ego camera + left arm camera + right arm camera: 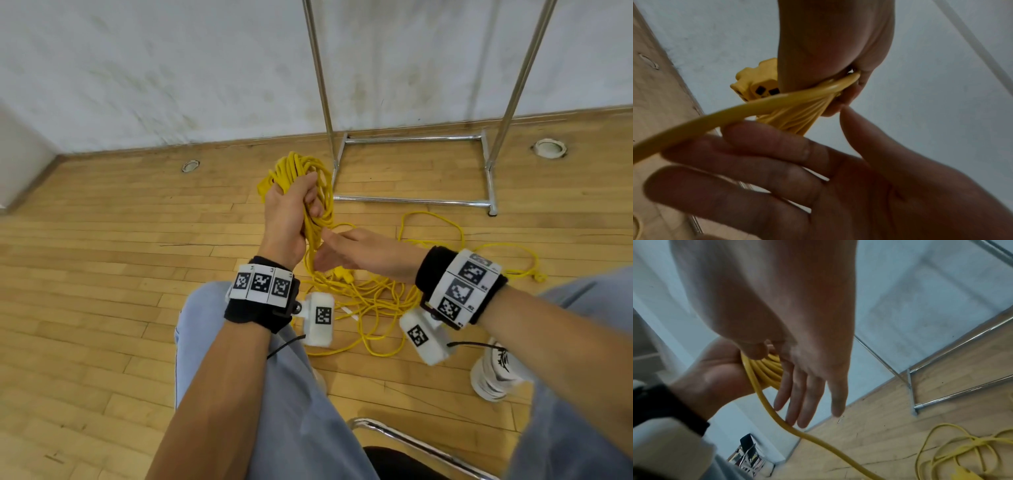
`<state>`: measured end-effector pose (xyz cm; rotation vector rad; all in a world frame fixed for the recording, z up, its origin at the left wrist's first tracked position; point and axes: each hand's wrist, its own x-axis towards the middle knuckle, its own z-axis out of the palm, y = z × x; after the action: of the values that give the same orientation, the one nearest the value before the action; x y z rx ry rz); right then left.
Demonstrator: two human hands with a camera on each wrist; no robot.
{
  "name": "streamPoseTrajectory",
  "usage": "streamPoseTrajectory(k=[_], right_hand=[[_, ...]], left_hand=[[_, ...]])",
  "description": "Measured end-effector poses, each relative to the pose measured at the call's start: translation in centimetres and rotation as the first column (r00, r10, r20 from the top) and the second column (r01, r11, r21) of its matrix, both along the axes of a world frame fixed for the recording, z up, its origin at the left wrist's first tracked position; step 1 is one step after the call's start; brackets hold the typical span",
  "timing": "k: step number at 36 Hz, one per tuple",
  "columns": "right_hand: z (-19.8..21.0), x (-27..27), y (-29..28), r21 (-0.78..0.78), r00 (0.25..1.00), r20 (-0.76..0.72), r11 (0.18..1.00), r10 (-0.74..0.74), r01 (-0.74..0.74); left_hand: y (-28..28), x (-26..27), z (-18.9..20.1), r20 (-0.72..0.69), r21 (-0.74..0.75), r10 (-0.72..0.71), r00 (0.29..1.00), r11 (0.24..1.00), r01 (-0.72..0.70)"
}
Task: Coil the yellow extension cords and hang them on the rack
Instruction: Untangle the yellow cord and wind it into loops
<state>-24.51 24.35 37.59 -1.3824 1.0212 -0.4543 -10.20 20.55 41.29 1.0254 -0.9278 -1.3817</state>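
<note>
My left hand (291, 205) grips a bundle of yellow extension cord loops (303, 168) held up in front of me; its yellow socket end (756, 84) sticks out beside the fist (828, 48). Just below it, my right hand (339, 253) is flat with straight fingers (777, 170), and a single strand (764, 399) from the coil runs across them down to the floor. The rest of the cord lies in a loose tangle (376, 298) on the floor between my legs, with a plug (344, 274) in it. The chrome rack (414, 138) stands behind by the wall.
More yellow cord (479, 245) trails to the right near the rack's base bar (411, 201). A chrome chair frame (394, 431) is under me and a white shoe (493, 373) at right. Round floor fittings (549, 148) sit near the wall.
</note>
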Motion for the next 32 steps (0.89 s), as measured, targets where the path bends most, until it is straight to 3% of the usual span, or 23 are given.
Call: streamPoseTrajectory(k=[5,9,17,24,27,32], right_hand=[[-0.7,0.3,0.4,-0.189,0.997,0.071,0.982,0.021,-0.007],[-1.2,0.4,0.7,-0.148,0.981,0.184,0.988,0.064,-0.037],[-1.7,0.6,0.7,-0.076,0.979,0.203,0.997,0.004,0.012],[-4.9,-0.8,0.8,0.033,0.997,0.082,0.999,-0.014,0.011],[-6.1,-2.4,0.4,0.059,0.992,-0.058,0.992,-0.112,0.115],[-7.6,-5.6,-1.1,0.001,0.904,-0.278,0.941,-0.324,0.338]], left_hand=[[-0.3,0.7,0.2,-0.13,0.071,0.039,0.991,0.997,-0.03],[-0.2,0.8,0.3,-0.126,0.084,0.037,0.991,0.996,-0.026],[0.3,0.2,0.6,-0.129,0.059,-0.022,0.991,0.998,0.03],[0.0,1.0,0.8,-0.434,0.117,-0.063,0.899,0.985,0.126],[-0.3,1.9,0.8,-0.536,0.092,-0.151,0.831,0.968,0.235],[-0.5,3.3,0.5,-0.494,0.047,-0.37,0.787,0.892,0.449]])
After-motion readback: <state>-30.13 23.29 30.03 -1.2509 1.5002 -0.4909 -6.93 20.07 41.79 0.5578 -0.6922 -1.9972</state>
